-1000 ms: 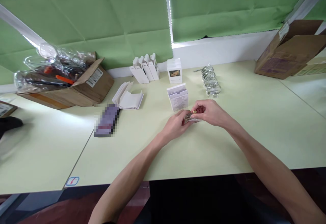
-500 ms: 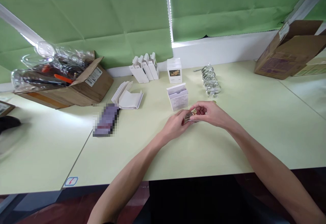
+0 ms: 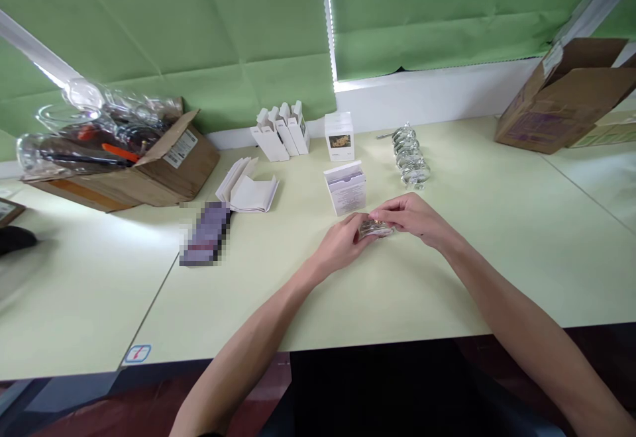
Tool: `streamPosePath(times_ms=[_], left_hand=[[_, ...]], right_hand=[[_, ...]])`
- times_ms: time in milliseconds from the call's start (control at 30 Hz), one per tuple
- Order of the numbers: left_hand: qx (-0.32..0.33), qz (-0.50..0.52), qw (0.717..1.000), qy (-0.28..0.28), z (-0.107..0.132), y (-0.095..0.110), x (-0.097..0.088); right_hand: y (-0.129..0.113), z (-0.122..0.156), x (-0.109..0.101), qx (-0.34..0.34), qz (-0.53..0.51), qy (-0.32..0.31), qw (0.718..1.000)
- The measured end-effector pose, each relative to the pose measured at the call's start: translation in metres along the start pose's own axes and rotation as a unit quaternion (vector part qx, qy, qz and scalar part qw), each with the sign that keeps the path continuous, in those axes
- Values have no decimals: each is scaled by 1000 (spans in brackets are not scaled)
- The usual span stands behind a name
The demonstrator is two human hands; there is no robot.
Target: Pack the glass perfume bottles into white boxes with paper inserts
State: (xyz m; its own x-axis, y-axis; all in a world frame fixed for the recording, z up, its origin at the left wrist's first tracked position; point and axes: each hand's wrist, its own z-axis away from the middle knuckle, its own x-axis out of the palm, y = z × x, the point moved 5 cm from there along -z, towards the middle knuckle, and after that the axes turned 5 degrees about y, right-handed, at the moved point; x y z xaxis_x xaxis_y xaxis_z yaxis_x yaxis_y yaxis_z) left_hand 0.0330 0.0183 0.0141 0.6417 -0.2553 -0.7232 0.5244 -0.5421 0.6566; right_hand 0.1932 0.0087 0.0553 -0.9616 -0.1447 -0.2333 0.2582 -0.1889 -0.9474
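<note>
Holding small glass bottle (image 3: 376, 228) low over table (image 3: 397, 291), mid scene: left hand (image 3: 342, 246) fingers curled shut on its left end, right hand (image 3: 415, 220) fingers closed over its right end, open white box (image 3: 346, 189) just beyond on far side

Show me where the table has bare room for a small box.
Bare: between the glass bottles and the right cardboard box; also the near table edge left of the left hand. Crowded: around the open white box and folded cartons.
</note>
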Motion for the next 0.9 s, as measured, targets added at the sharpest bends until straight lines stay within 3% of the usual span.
streamPosePath(times_ms=[900], left_hand=[[-7, 6, 1000, -2, -1, 0, 0]], right_hand=[[-1, -3, 2, 9, -50, -14, 999]])
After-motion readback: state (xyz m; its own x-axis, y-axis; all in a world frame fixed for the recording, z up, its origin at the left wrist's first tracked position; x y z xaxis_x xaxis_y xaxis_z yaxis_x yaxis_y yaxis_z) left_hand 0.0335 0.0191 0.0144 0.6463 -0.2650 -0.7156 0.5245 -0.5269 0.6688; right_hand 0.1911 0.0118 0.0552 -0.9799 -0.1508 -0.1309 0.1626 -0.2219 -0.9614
